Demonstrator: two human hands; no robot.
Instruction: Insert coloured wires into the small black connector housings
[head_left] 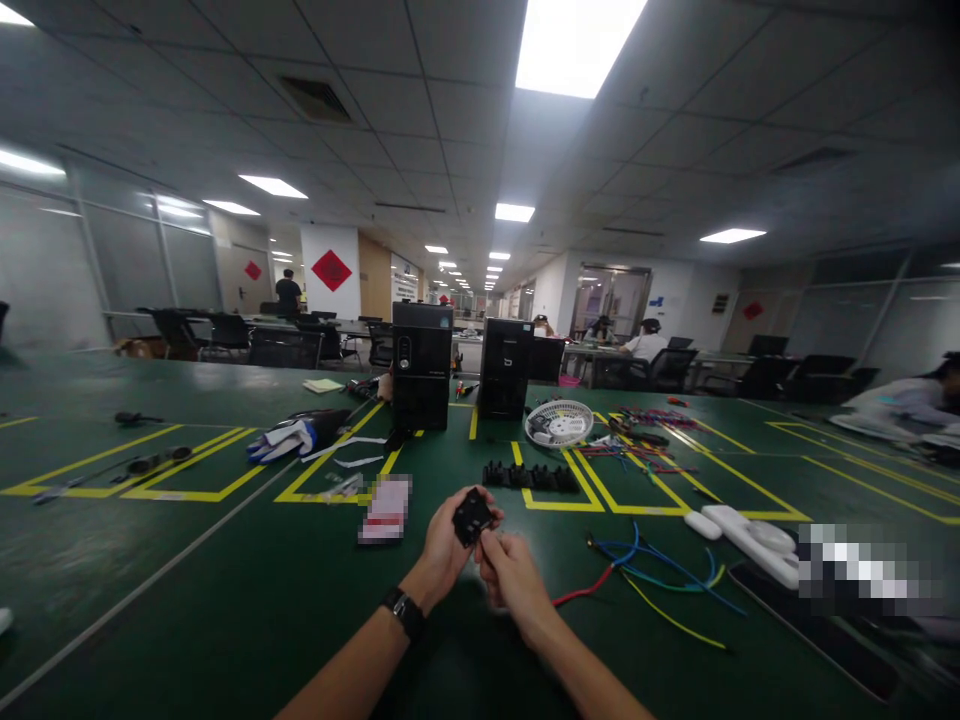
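Two hands busy, near on the surface [225,620]: the left hand [445,545] grips a black part [472,517], the right hand [516,572] curls at its near edge, grip unclear. Part not set down; wires [624,562] right, joining can't be told.
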